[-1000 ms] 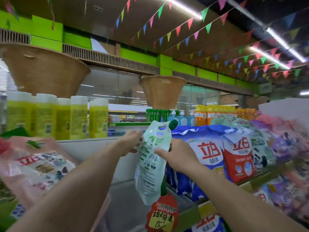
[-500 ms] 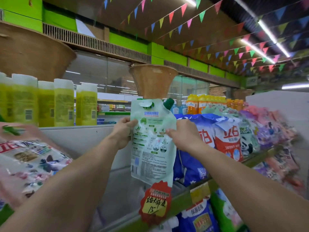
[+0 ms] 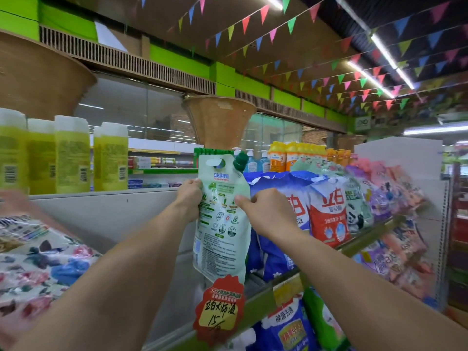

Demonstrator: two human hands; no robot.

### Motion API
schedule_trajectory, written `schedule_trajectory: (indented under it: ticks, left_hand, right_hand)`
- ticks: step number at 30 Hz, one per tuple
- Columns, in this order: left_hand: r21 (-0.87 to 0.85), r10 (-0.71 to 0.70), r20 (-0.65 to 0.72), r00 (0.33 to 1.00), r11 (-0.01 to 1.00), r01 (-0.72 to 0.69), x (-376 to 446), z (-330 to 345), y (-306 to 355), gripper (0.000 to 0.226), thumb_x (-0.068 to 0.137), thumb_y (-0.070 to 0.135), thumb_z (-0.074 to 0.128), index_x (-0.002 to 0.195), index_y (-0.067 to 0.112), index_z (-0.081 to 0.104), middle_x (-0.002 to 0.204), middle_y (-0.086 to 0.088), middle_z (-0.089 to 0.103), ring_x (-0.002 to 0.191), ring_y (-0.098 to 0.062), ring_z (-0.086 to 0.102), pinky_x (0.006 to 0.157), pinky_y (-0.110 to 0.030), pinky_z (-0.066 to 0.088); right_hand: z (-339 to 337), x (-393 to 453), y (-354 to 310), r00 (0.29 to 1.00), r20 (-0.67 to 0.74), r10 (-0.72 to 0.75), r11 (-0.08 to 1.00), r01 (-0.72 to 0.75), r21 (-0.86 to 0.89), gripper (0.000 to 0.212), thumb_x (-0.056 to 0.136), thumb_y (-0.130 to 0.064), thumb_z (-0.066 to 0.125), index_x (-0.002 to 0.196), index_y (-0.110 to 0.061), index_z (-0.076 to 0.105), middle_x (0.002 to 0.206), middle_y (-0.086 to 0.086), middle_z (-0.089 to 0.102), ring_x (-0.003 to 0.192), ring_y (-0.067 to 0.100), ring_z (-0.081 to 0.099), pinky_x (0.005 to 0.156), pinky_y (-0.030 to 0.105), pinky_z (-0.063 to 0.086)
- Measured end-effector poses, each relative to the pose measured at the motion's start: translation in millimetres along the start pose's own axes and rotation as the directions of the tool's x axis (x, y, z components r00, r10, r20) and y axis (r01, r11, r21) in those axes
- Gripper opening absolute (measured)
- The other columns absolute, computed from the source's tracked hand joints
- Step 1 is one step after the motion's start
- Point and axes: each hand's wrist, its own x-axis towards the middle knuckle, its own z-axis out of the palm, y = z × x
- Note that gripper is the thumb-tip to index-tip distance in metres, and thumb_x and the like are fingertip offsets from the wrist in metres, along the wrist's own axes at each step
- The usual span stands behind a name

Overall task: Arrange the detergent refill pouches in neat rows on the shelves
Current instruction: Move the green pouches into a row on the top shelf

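Left hand: the left hand [image 3: 189,198] is curled round the left edge of the green refill pouch [image 3: 221,219].
Right hand: the right hand [image 3: 266,214] pinches the pouch's right edge, thumb on its face.
Shelf: the pouch is held upright above the upper shelf [image 3: 260,300], at the left end of the row.
Room: a shop aisle is seen under strings of coloured bunting [image 3: 304,72] and strip lights.
Neighbours: blue detergent bags [image 3: 276,188] stand just right of the pouch; yellow bottles [image 3: 71,155] stand well to the left.
In front: a red price tag [image 3: 219,310] hangs from the shelf edge and overlaps the pouch's bottom.
Pouch: pale green, printed back facing the camera, dark green cap at top right.
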Motion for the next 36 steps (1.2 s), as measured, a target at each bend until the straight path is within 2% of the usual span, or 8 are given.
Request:
schedule_trajectory:
  ticks: [10,15,18,20,23,26,30,36]
  left_hand:
    - [0.026,-0.012,-0.019,1.000,1.000,0.013,7.1,-2.3,-1.2,0.019,0.102,0.019,0.039,0.105,0.006,0.052,0.096,-0.019,0.068,0.085,-0.033,0.070,0.074,-0.049,0.059]
    - [0.154,-0.003,-0.018,1.000,0.988,0.006,1.2,-7.3,8.0,0.020,0.094,0.016,0.041,0.088,0.006,0.058,0.079,-0.011,0.068,0.062,-0.023,0.064,0.056,-0.029,0.049]
    - [0.301,0.023,-0.070,0.997,0.954,-0.001,-3.8,-12.6,19.0,0.022,0.096,0.022,0.034,0.082,0.013,0.047,0.091,-0.010,0.054,0.081,-0.022,0.046,0.069,-0.038,0.035]
    - [0.371,0.070,-0.102,0.992,0.928,-0.027,-9.6,-19.2,27.4,0.022,0.097,0.021,0.031,0.080,0.017,0.044,0.098,-0.008,0.049,0.087,-0.022,0.041,0.073,-0.038,0.035]
    - [0.376,0.082,-0.121,0.989,0.926,-0.031,-30.3,-34.8,40.7,0.019,0.098,0.030,0.036,0.096,0.018,0.052,0.107,-0.006,0.057,0.091,-0.022,0.049,0.077,-0.037,0.044]
    - [0.411,0.092,-0.154,0.984,0.912,-0.021,-64.2,-60.6,56.7,0.020,0.096,0.032,0.041,0.099,0.018,0.055,0.114,-0.006,0.060,0.100,-0.023,0.054,0.079,-0.038,0.047]
    - [0.528,0.164,-0.153,0.975,0.847,-0.060,-121.0,-104.7,89.7,0.032,0.094,0.033,0.045,0.115,0.013,0.057,0.109,-0.007,0.059,0.091,-0.021,0.051,0.073,-0.035,0.045]
    - [0.695,0.446,-0.221,0.867,0.696,-0.181,-201.7,-161.5,146.8,0.015,0.092,0.022,0.049,0.095,0.010,0.058,0.093,-0.013,0.057,0.084,-0.024,0.051,0.070,-0.036,0.042]
  right_hand:
    - [1.6,-3.9,0.7,0.999,-0.045,-0.030,0.998,0.027,-0.062,0.055,0.092,-0.047,0.047,0.049,-0.014,0.035,0.052,0.001,0.038,0.046,0.015,0.036,0.044,0.029,0.019]
    - [-2.6,-6.5,-1.3,0.998,-0.058,-0.026,0.989,0.017,-0.147,0.057,0.087,-0.057,0.048,0.051,-0.014,0.036,0.053,0.001,0.041,0.049,0.018,0.040,0.045,0.027,0.021]
    - [-11.0,-6.1,-11.5,0.984,-0.177,-0.025,0.992,0.002,-0.128,0.049,0.085,-0.062,0.048,0.086,-0.015,0.058,0.089,0.002,0.061,0.082,0.024,0.057,0.060,0.030,0.038]
    - [-15.7,-8.5,-21.1,0.957,-0.286,-0.046,0.999,0.037,-0.036,0.056,0.086,-0.054,0.051,0.123,-0.013,0.049,0.122,0.003,0.053,0.112,0.023,0.050,0.082,0.035,0.041]
    - [-12.8,-23.2,-40.4,0.922,-0.344,-0.176,0.981,0.194,0.019,0.055,0.087,-0.041,0.055,0.131,-0.011,0.041,0.128,0.003,0.045,0.121,0.020,0.040,0.096,0.031,0.035]
    - [-3.0,-42.2,-61.8,0.968,-0.157,-0.196,0.974,0.211,0.084,0.053,0.087,-0.037,0.056,0.131,-0.011,0.043,0.130,0.005,0.045,0.122,0.022,0.041,0.097,0.035,0.037]
    - [3.3,-65.0,-96.5,0.969,0.130,-0.211,0.970,0.191,0.152,0.056,0.082,-0.041,0.060,0.126,-0.008,0.050,0.129,0.010,0.051,0.117,0.027,0.049,0.094,0.038,0.042]
    - [3.7,-103.8,-152.5,0.905,0.270,-0.328,0.933,0.266,0.241,0.062,0.080,-0.048,0.061,0.128,-0.009,0.052,0.134,0.009,0.052,0.119,0.026,0.051,0.095,0.036,0.042]
